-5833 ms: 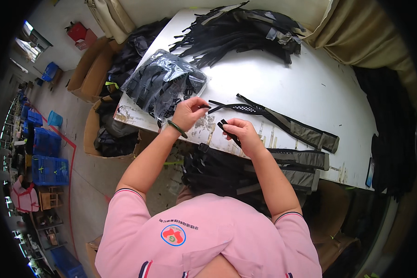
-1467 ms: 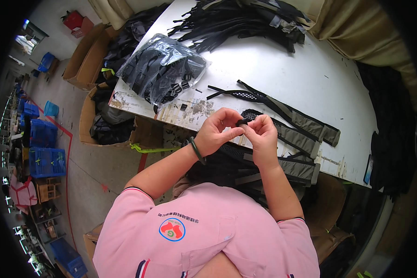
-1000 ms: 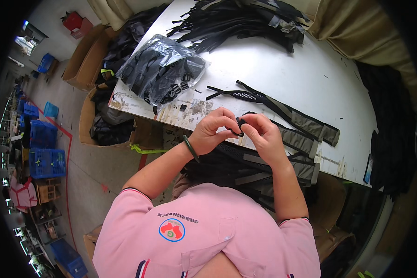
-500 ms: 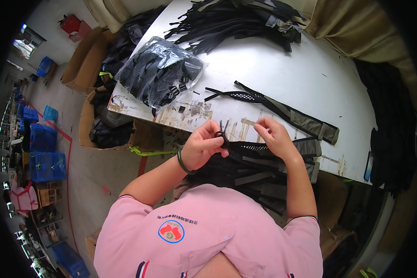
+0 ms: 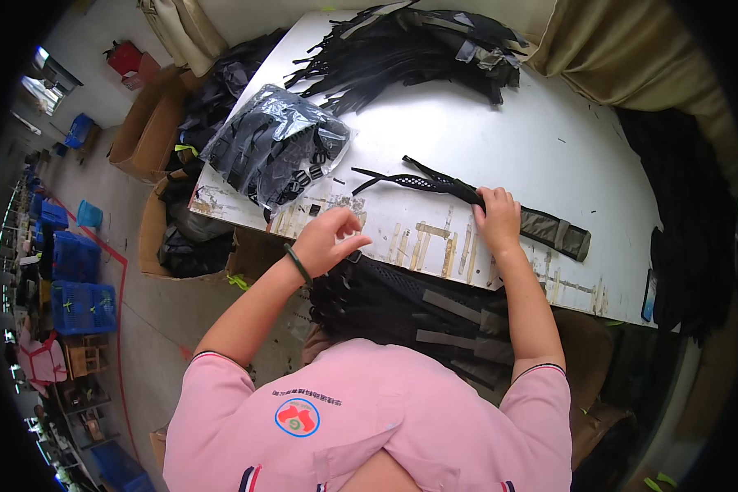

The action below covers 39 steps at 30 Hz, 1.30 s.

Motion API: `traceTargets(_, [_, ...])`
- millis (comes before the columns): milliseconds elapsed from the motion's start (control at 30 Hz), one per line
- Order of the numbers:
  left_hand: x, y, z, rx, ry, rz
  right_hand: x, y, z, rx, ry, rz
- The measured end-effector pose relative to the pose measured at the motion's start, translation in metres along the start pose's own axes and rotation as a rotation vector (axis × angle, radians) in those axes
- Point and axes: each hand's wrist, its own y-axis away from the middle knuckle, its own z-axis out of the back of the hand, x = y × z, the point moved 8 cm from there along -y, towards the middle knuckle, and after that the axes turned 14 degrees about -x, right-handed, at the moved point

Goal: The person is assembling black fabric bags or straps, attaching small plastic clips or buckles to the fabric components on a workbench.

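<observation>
A black and grey padded strap (image 5: 541,229) with mesh and two thin webbing tails lies slantwise on the white table (image 5: 385,123). My right hand (image 5: 498,220) has its fingers over the strap's middle and its thumb on the near side, gripping it. Off the table's front edge, my left hand (image 5: 328,240) is held up with thumb and curled fingers apart and nothing visible in it. Beneath my hands, at my lap, rests a pile of similar black and grey straps (image 5: 435,316). A clear plastic bag (image 5: 275,143) of black buckles and straps is beyond my left hand.
A large bundle of black straps (image 5: 402,53) covers the table's far side. Dark material (image 5: 681,221) hangs at the right, below a tan curtain (image 5: 631,57). Cardboard boxes (image 5: 152,123) stand left of the table, and blue crates (image 5: 84,307) line the floor farther left.
The strap held between my hands has left them. My right hand has moved forward onto the strap on the table; my left hand has drawn left and opened.
</observation>
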Motion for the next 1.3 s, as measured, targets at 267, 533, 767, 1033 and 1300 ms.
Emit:
traceTargets(267, [0.025, -0.062, -0.068, -0.030, -0.511, -0.480, 0.033, 0.021, 0.047, -0.158, -0.120, 0.273])
traceTargets(533, [0.031, -0.030, -0.075, 0.295, -0.286, -0.255, 0.003, 0.081, 0.062, 0.099, -0.068, 0.171])
traceTargets(767, [0.008, -0.007, -0.082, 0.260, -0.382, -0.609, 0.004, 0.081, 0.052, 0.192, 0.027, 0.075])
traceTargets(1033, [0.043, -0.020, -0.065, 0.495, 0.127, 0.201, 0.081, 0.018, 0.053, 0.093, -0.269, 0.133])
traceTargets(1300, [0.055, -0.024, -0.049, 0.285, 0.497, 0.330, 0.135, 0.032, -0.042, 0.528, -0.690, -0.197])
